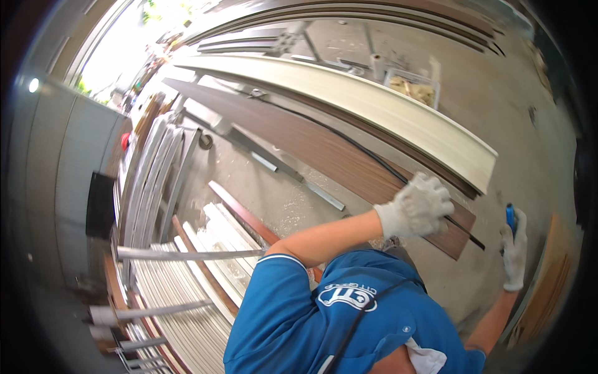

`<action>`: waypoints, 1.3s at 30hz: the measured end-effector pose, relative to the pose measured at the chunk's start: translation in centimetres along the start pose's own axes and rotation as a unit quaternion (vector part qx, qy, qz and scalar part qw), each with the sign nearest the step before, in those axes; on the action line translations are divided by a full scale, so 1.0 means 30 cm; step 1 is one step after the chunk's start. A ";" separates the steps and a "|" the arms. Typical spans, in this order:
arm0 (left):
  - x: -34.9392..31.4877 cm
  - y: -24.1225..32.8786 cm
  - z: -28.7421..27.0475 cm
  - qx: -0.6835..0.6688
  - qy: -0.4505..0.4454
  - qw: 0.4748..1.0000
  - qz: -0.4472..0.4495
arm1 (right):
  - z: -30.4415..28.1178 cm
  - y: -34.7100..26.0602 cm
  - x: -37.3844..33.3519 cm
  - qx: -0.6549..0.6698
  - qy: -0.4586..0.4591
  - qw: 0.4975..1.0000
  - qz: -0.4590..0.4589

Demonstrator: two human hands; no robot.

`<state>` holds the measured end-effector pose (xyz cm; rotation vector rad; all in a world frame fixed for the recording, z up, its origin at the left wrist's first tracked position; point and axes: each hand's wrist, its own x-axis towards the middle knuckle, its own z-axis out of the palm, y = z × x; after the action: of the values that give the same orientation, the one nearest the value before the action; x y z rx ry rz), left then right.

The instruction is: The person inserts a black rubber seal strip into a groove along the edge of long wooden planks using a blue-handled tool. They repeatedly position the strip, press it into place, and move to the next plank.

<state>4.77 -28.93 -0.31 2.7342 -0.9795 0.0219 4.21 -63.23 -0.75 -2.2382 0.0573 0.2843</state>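
My left hand (418,206), in a white glove, lies on the near end of a long brown wood-grain panel (311,144). Its fingers curl over a thin black strip (374,159) that runs along the panel and comes out past the hand. A long cream panel (374,105) lies beside the brown one, on its far side. Off to the right, my right hand (514,252), also gloved, is held clear of the panels and grips a small blue-handled tool (511,218). My blue shirt fills the lower middle of the view.
Stacks of white and metal profiles (187,280) lie at the lower left, with grey bars across them. A white tray of scraps (412,87) stands on the concrete floor (498,112) beyond the panels. More long panels lie at the top. A wooden board (548,293) stands at the right.
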 end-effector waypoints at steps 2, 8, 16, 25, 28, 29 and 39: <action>-0.064 -0.143 -0.040 0.051 -0.013 0.996 -0.069 | 0.009 -0.057 0.014 0.039 -0.022 0.989 -0.138; -0.301 -0.533 -0.104 0.045 0.079 0.984 -0.155 | 0.064 -0.197 0.035 -0.065 -0.088 0.974 -0.201; -0.384 -0.498 -0.170 -0.063 0.106 0.972 -0.202 | 0.082 -0.259 0.066 -0.106 -0.134 0.959 -0.227; -0.534 -0.723 -0.193 -0.226 0.098 0.939 -0.241 | 0.081 -0.201 0.052 -0.212 -0.111 0.943 -0.233; -0.536 -0.730 -0.155 -0.177 0.166 0.941 -0.234 | 0.086 -0.194 0.052 -0.218 -0.102 0.939 -0.246; -0.533 -0.724 -0.136 -0.162 0.199 0.937 -0.239 | 0.092 -0.196 0.055 -0.225 -0.100 0.937 -0.250; -0.507 -0.685 -0.038 -0.025 0.326 0.911 -0.251 | 0.297 -0.312 0.158 -0.205 -0.119 0.912 -0.333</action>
<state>5.96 -3.82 -5.07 2.5432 -0.0881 0.7468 8.47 -50.16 -0.08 -2.4524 -0.9607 0.1986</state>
